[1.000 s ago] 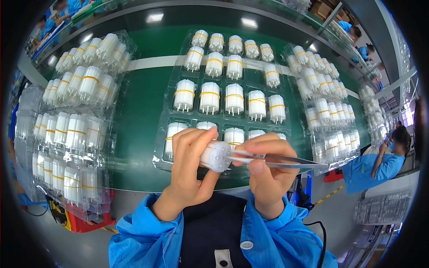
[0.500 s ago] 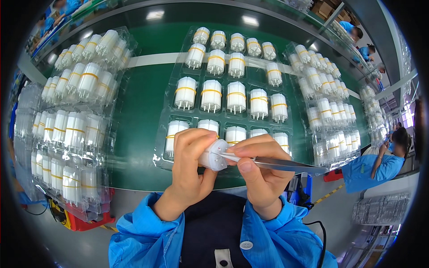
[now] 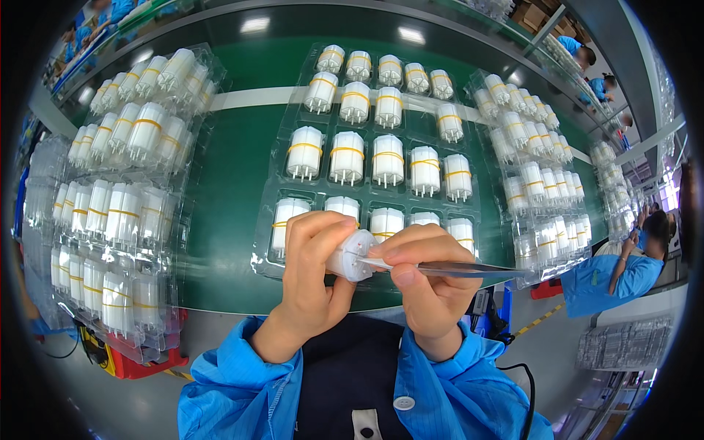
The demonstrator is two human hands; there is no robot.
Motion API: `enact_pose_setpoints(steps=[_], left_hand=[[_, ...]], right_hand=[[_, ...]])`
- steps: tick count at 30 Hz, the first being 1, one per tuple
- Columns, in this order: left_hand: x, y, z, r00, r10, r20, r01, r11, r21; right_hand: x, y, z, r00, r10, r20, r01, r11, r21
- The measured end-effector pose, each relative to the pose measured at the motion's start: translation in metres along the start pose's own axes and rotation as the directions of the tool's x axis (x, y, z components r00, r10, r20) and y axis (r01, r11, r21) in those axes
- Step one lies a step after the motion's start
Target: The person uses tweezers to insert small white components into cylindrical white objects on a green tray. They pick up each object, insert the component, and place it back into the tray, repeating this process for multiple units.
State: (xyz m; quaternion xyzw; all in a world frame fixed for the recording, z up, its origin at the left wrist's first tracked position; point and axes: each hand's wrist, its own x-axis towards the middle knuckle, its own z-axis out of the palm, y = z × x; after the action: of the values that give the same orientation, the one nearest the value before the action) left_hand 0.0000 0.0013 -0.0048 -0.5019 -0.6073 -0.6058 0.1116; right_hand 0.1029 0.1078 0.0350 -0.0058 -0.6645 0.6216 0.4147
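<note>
"What lay on the worktop [image 3: 235, 161]?"

"A compartment tray [image 3: 418, 130] in the middle, with pronged cylinders [image 3: 387, 159] in four rows; loaded trays [image 3: 189, 158] left and right of it."

"And at its near side?"

"A held cylinder [image 3: 345, 257] in the left hand [image 3: 312, 264]; to its right, tweezers [image 3: 469, 270] in the right hand [image 3: 433, 271]."

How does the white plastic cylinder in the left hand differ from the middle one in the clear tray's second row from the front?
The held white plastic cylinder is gripped by the left hand; the yellow-banded white plastic cylinder sits in the clear plastic tray. The held cylinder's end face points toward the silver metal tweezers; the tray cylinder's pins point toward the front. Both are white and rounded.
</note>
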Motion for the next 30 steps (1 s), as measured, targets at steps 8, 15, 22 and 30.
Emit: enact_pose_setpoints(steps=[8, 15, 22, 30], left_hand=[[0.0017, 0.0002, -0.0021, 0.999, 0.011, 0.032, -0.012, 1.0, 0.022], [-0.0012, -0.0015, -0.0005, 1.0, -0.014, 0.017, 0.014, 1.0, -0.01], [0.0018, -0.001, -0.0019, 0.999, 0.028, 0.033, -0.029, 0.999, 0.036], [0.0003, -0.0029, -0.001, 0.999, 0.036, 0.016, -0.036, 0.999, 0.006]], right_hand=[[-0.0012, 0.0042, 0.0002, 0.999, 0.011, -0.034, -0.01, 0.999, 0.046], [-0.0035, 0.0045, 0.0005, 0.999, 0.023, -0.044, -0.02, 0.997, 0.068], [-0.0022, 0.0026, 0.0008, 0.999, 0.023, -0.04, -0.022, 1.0, 0.02], [0.0, 0.0026, -0.0013, 0.998, -0.048, 0.032, 0.049, 0.998, -0.028]])
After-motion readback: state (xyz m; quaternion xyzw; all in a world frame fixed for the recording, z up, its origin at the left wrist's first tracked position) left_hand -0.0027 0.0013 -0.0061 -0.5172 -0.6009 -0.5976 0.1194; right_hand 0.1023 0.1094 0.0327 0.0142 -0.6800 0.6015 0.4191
